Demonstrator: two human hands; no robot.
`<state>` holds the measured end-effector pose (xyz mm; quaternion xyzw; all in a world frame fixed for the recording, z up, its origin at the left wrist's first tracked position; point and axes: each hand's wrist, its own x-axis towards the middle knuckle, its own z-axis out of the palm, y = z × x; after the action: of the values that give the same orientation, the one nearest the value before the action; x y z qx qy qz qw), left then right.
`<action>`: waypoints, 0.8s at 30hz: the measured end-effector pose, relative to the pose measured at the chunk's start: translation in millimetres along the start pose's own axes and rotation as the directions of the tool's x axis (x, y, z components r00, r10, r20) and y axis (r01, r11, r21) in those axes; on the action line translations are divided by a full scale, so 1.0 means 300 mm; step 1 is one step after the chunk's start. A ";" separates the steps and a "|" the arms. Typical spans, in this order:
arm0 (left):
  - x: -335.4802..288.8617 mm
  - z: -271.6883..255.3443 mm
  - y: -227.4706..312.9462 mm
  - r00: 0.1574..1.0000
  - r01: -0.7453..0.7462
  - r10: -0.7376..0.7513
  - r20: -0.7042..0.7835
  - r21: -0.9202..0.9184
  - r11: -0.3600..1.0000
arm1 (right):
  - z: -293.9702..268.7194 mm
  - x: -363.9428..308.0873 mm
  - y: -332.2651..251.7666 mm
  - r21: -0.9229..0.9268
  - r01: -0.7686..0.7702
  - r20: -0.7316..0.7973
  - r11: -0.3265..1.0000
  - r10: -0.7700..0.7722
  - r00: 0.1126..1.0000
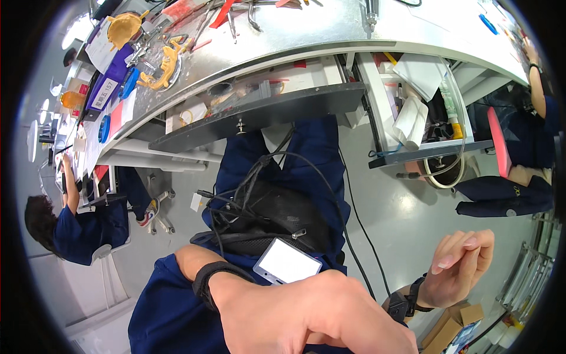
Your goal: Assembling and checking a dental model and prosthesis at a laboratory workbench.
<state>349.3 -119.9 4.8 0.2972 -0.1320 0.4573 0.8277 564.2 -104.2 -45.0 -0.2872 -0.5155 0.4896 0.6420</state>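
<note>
The left hand (306,318) is clenched into a fist low in view, gripping nothing visible, just below a flat white badge (287,263) on a black mesh pouch (283,215). The right hand (460,259) hangs loose, fingers curled, empty. 2 grey metal drawers (265,112) stand open above.

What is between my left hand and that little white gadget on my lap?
Nothing visible. The left hand is curled low in the picture, and the white device lies just above it on the lap, beside the black pouch and its cables. No object sits in the gap. The right hand is off to the side, empty.
</note>
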 end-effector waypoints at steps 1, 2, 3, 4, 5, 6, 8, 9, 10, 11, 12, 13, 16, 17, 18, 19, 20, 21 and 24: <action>0.021 -0.024 -0.049 0.986 -0.160 0.158 0.055 0.023 0.987 | -0.002 -0.001 -0.003 -0.006 -0.002 -0.006 1.000 0.002 1.000; 0.034 -0.031 -0.075 0.943 -0.320 0.313 0.112 0.050 0.946 | -0.003 -0.001 -0.001 -0.009 -0.002 -0.008 1.000 0.002 1.000; 0.033 -0.021 -0.076 0.944 -0.319 0.312 0.111 0.054 0.946 | -0.004 0.000 0.002 -0.013 -0.002 -0.009 1.000 0.001 1.000; 0.035 -0.005 -0.072 0.953 -0.300 0.300 0.035 0.010 0.954 | -0.005 0.003 0.004 -0.009 -0.002 -0.010 1.000 0.002 1.000; 0.030 0.008 -0.067 0.957 -0.288 0.287 -0.042 -0.027 0.957 | 0.001 0.002 0.010 -0.008 -0.012 -0.019 1.000 0.012 1.000; 0.025 0.008 -0.067 0.956 -0.289 0.288 -0.045 -0.018 0.957 | 0.006 0.001 0.015 -0.008 -0.022 -0.028 1.000 0.022 0.999; 0.025 -0.001 -0.070 0.966 -0.257 0.256 -0.025 -0.059 0.965 | 0.009 0.003 0.018 0.000 -0.020 -0.010 1.000 0.020 1.000; 0.021 0.007 -0.065 0.967 -0.254 0.253 -0.021 -0.064 0.965 | 0.006 0.004 0.018 -0.002 -0.016 0.005 1.000 0.016 1.000; 0.009 0.025 -0.057 0.972 -0.215 0.202 -0.122 -0.099 0.972 | 0.008 0.003 0.017 -0.008 -0.012 0.001 1.000 0.012 1.000; 0.002 0.034 -0.050 0.965 -0.178 0.145 -0.219 -0.138 0.974 | 0.016 -0.001 0.016 -0.010 -0.026 -0.005 1.000 0.026 1.000; 0.004 0.030 -0.049 0.968 -0.172 0.139 -0.211 -0.147 0.974 | 0.021 -0.003 0.012 -0.015 -0.039 -0.013 0.999 0.038 0.999; 0.007 0.025 -0.048 0.970 -0.172 0.149 -0.194 -0.108 0.979 | 0.024 -0.003 0.009 -0.025 -0.032 -0.019 0.999 0.032 0.999; -0.007 0.031 -0.045 0.965 -0.171 0.156 -0.210 -0.056 0.984 | 0.027 -0.007 0.017 -0.005 -0.071 -0.039 0.997 0.070 0.997; -0.013 0.038 -0.042 0.956 -0.172 0.157 -0.248 -0.041 0.984 | 0.030 -0.006 0.019 -0.011 -0.072 -0.031 0.997 0.072 0.997; -0.014 0.038 -0.045 0.956 -0.171 0.155 -0.248 -0.042 0.984 | 0.033 -0.005 0.022 -0.015 -0.074 -0.022 0.997 0.074 0.997; -0.015 0.036 -0.049 0.950 -0.205 0.188 -0.250 -0.042 0.978 | 0.034 -0.005 0.023 -0.014 -0.075 -0.023 0.997 0.075 0.997; -0.011 0.031 -0.051 0.944 -0.234 0.216 -0.250 -0.046 0.971 | 0.032 -0.004 0.021 -0.020 -0.081 -0.027 0.997 0.081 0.996; -0.002 0.017 -0.045 0.945 -0.230 0.210 -0.251 -0.050 0.972 | 0.032 -0.002 0.021 -0.024 -0.088 -0.032 0.996 0.087 0.996; -0.002 -0.017 -0.004 0.976 -0.198 0.201 -0.078 0.051 0.979 | 0.037 0.002 0.033 -0.022 -0.077 -0.025 0.997 0.076 0.997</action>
<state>349.6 -117.5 0.1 0.2809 -0.1171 0.5526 0.7759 550.4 -101.6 -50.2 -0.3199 -0.5019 0.5043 0.6256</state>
